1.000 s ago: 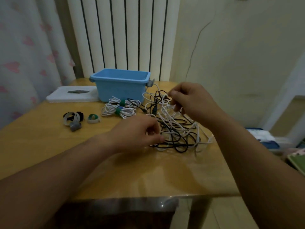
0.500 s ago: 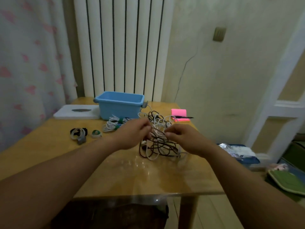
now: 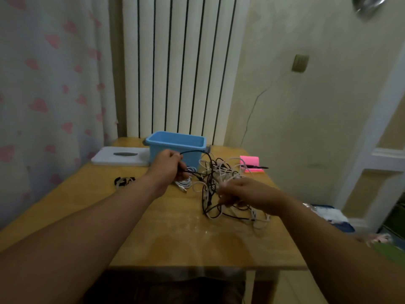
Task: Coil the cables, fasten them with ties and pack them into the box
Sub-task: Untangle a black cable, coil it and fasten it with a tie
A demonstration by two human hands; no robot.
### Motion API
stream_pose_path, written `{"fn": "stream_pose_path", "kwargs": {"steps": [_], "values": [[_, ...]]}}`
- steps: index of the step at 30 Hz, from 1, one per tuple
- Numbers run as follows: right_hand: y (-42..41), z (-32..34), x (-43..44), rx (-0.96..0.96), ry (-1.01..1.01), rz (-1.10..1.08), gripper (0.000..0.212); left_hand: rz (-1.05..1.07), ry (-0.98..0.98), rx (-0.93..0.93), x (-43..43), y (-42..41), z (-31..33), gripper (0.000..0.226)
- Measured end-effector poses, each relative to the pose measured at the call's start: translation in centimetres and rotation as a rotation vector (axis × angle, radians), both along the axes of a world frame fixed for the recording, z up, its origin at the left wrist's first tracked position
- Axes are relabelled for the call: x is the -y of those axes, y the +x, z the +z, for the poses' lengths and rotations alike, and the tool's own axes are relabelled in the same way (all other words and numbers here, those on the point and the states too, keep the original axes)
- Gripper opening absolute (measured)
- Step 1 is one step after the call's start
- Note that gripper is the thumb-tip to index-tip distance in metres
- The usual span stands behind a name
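Note:
A tangle of black and white cables [image 3: 221,183] lies on the wooden table [image 3: 175,238] in front of an open blue box [image 3: 175,143]. My left hand [image 3: 167,168] grips a black cable [image 3: 192,152] that arcs from my fingers back into the tangle. My right hand [image 3: 245,191] is blurred and holds strands at the tangle's near side. White coiled cables [image 3: 184,184] show just under my left hand. Loose ties [image 3: 123,181] lie to the left.
A white flat lid [image 3: 120,156] sits left of the box. A pink notepad with a black pen [image 3: 251,164] lies at the table's right rear. A white radiator and curtain stand behind. The floor to the right holds bags and clutter.
My left hand has moved away to the left and back, drawing a black cable out of the tangle. My right hand has stayed on the tangle. The camera has tilted up.

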State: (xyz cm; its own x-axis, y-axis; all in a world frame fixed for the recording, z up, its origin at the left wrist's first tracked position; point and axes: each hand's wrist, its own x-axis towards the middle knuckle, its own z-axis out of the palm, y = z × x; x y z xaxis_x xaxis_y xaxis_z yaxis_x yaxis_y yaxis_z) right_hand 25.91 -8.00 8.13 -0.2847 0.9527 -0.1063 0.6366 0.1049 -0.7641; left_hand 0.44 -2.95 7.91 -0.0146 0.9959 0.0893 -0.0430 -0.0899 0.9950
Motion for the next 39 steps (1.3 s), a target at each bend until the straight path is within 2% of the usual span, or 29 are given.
{"fn": "stream_pose_path", "kwargs": {"steps": [2, 7, 12, 14, 18, 23, 25, 28, 31, 35, 39], "values": [[0.2, -1.2, 0.1, 0.009, 0.010, 0.040, 0.030, -0.006, -0.036, 0.078, 0.1, -0.5, -0.9, 0.022], [1.1, 0.2, -0.6, -0.112, 0.187, -0.148, 0.027, -0.016, -0.037, 0.245, 0.0, -0.6, 0.0, 0.017], [0.2, 3.1, -1.3, -0.140, 0.356, -0.216, 0.026, -0.196, 0.016, 0.394, -0.3, -0.6, 3.3, 0.013], [-1.0, 3.9, -1.8, -0.162, 0.397, -0.188, 0.024, -0.270, 0.077, 0.353, -0.8, -0.6, 5.1, 0.016], [-3.9, 5.3, -3.3, -0.142, 0.350, -0.046, 0.039, -0.357, 0.231, 0.248, -1.0, -0.4, 9.8, 0.022], [-5.6, 5.7, -4.4, -0.152, 0.366, -0.048, 0.020, -0.300, 0.348, 0.246, -0.7, -1.6, 15.3, 0.020], [-5.5, 5.7, -4.8, -0.130, 0.493, -0.151, 0.020, -0.228, 0.373, 0.181, -0.7, -2.7, 15.9, 0.020], [-3.8, 6.5, -5.9, 0.107, 0.780, -0.341, 0.021, -0.109, 0.374, 0.118, -1.4, -4.8, 15.1, 0.019], [-1.0, 7.5, -6.5, 0.315, 0.847, -0.407, 0.022, 0.024, 0.298, 0.142, -2.5, -7.0, 13.1, 0.018], [1.2, 7.7, -7.1, 0.221, 0.817, -0.471, 0.021, 0.149, 0.204, 0.087, -3.0, -8.4, 8.8, 0.020], [1.2, 8.0, -8.2, 0.147, 0.827, -0.549, 0.020, 0.238, 0.164, -0.142, -3.8, -8.7, 4.7, 0.023]]}}
